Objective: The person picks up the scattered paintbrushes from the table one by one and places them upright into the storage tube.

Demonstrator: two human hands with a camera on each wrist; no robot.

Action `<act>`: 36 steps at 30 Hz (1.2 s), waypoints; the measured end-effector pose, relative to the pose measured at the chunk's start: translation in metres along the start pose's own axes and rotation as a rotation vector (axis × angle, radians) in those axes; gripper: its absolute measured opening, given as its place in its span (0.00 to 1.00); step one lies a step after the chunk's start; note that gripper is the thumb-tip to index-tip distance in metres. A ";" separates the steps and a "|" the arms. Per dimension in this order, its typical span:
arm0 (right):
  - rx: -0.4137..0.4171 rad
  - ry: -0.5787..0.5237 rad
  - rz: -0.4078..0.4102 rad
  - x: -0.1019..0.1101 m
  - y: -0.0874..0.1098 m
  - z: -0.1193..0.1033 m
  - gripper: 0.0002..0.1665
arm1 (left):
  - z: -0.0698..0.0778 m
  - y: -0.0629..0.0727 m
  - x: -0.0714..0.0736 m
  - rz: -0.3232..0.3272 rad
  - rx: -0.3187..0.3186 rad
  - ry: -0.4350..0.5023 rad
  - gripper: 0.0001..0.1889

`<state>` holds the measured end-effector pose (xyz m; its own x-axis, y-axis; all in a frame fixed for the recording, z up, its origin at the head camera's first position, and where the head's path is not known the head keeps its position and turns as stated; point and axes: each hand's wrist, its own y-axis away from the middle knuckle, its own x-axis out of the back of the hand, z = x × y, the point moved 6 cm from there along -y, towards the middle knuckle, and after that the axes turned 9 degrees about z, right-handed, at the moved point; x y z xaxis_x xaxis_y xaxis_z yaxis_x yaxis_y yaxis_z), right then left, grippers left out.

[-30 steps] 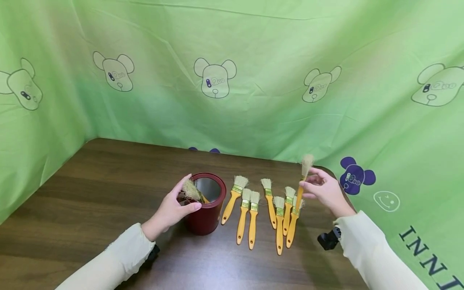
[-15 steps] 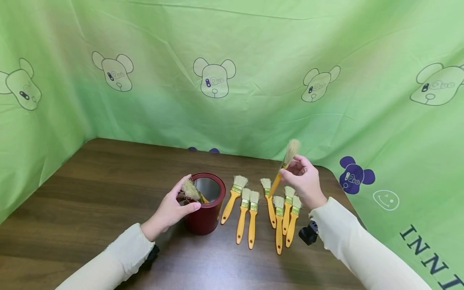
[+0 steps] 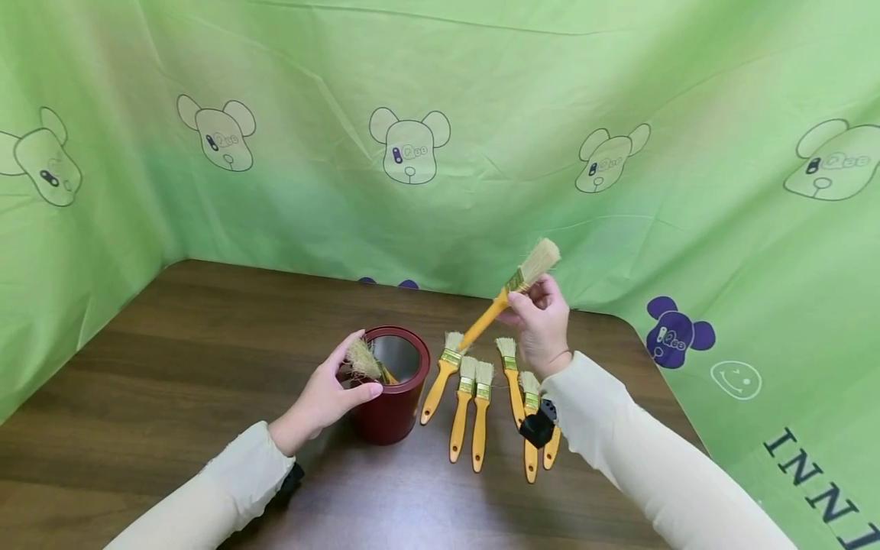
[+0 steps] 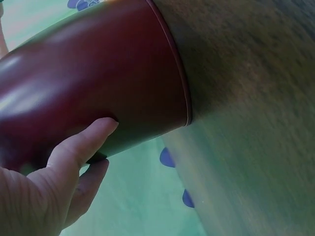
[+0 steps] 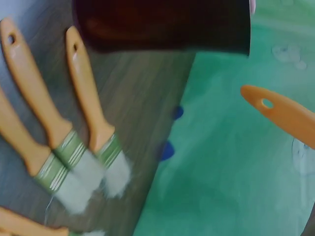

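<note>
My left hand (image 3: 323,401) grips a dark red cylindrical can (image 3: 383,420), its thumb on the near side and its fingers around the left. In the left wrist view, fingers lie against the can's smooth wall (image 4: 98,69). One paintbrush (image 3: 362,360) stands inside, its pale bristles leaning out over the left rim. My right hand (image 3: 546,325) pinches another paintbrush (image 3: 484,319) near its metal ferrule, bristles up and to the right. The tip of its yellow handle points down-left, overlapping a lying brush in the head view. The right wrist view shows that handle (image 5: 285,112) in the air.
Several more paintbrushes lie on the wooden table (image 3: 227,344), with one (image 3: 438,389) close to the can's right and two (image 3: 462,416) beside it. Others (image 3: 531,451) lie partly under my right wrist and its black camera (image 3: 538,428). A green printed cloth (image 3: 481,221) hangs behind the table.
My right hand has moved left and up with its paintbrush, from the right-hand brushes toward the can, and the brush has tilted from upright to slanted. The left hand and can stay put.
</note>
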<state>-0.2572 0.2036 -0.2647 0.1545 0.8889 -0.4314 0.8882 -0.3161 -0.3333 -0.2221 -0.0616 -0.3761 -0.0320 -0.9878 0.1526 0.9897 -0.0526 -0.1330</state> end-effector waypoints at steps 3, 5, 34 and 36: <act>-0.006 0.004 -0.020 -0.013 0.003 0.001 0.16 | -0.002 -0.001 0.000 -0.002 0.010 0.000 0.42; -0.008 0.013 -0.038 -0.021 0.003 0.001 0.16 | -0.003 -0.002 0.000 -0.003 0.014 0.005 0.42; -0.183 0.476 -0.533 -0.082 0.018 0.023 0.26 | 0.001 -0.003 0.001 -0.055 0.020 -0.008 0.42; -0.197 0.483 -0.546 -0.080 0.018 0.025 0.27 | 0.000 -0.003 0.001 -0.056 0.023 -0.006 0.42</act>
<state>-0.2641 0.1181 -0.2573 -0.1975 0.9632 0.1826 0.9470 0.2356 -0.2182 -0.2256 -0.0622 -0.3758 -0.0867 -0.9825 0.1651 0.9894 -0.1043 -0.1012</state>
